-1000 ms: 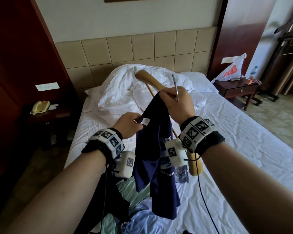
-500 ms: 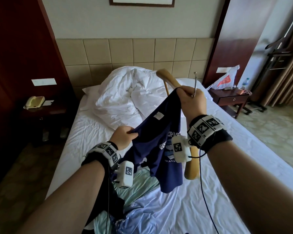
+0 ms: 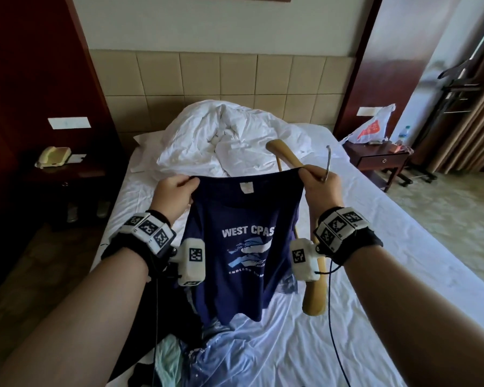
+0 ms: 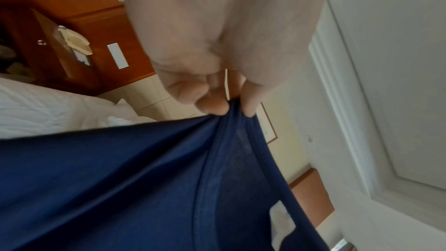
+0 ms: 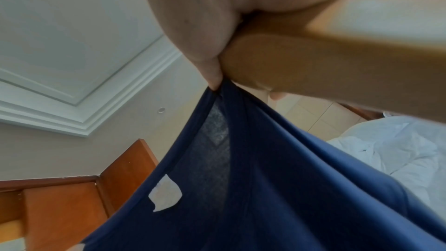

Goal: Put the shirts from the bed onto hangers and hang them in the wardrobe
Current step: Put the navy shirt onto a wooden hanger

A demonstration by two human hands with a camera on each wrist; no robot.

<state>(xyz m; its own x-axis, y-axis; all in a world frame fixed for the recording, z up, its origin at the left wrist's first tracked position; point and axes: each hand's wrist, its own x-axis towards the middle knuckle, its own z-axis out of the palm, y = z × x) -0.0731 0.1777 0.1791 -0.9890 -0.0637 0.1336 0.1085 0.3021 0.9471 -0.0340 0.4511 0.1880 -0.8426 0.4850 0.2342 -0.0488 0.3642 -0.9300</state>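
Since half a second ago the left hand (image 3: 173,196) has risen level with the right hand (image 3: 320,191), and the navy T-shirt (image 3: 243,247), which was slung slack between them, is now stretched out flat with its white "WEST" print facing the camera. The left hand pinches one end of the neckline between thumb and curled fingertips (image 4: 212,108); the right hand pinches the other end with its thumb (image 5: 212,75) while its fingers are wrapped round the wooden hanger (image 3: 313,291), so it holds both at once. The hanger runs behind the shirt's right edge, one arm pointing toward the heaped white duvet (image 3: 229,135) at the head of the bed (image 3: 375,247), the other hanging down past the wrist, its metal hook (image 3: 329,160) sticking up above the knuckles. The shirt hangs above the middle of the bed, its hem just over a pile of other clothes (image 3: 185,356) at the near edge.
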